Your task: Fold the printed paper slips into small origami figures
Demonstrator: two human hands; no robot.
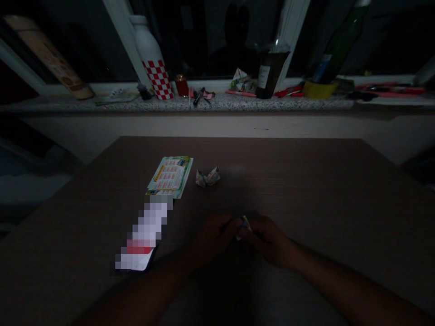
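Between my two hands, low over the wooden table (306, 181), is a small folded piece of printed paper (245, 222). My left hand (217, 233) pinches it from the left, the thumb pressed against its edge. On the other side my right hand (270, 240) grips it with thumb and fingers. Most of the paper is hidden by the fingers, and the light is dim. A folded paper shape (208, 176) with two raised points rests on the table beyond my hands. Left of it lies a stack of printed calendar cards (170, 174).
A lit phone (141, 260), its screen blurred out, lies left of my hands. Along the stone windowsill (217, 103) stand a red-checked white bottle (154, 68), a dark plastic cup (270, 72), a green bottle (343, 40) and a tan cylinder (50, 59), with pens and small items.
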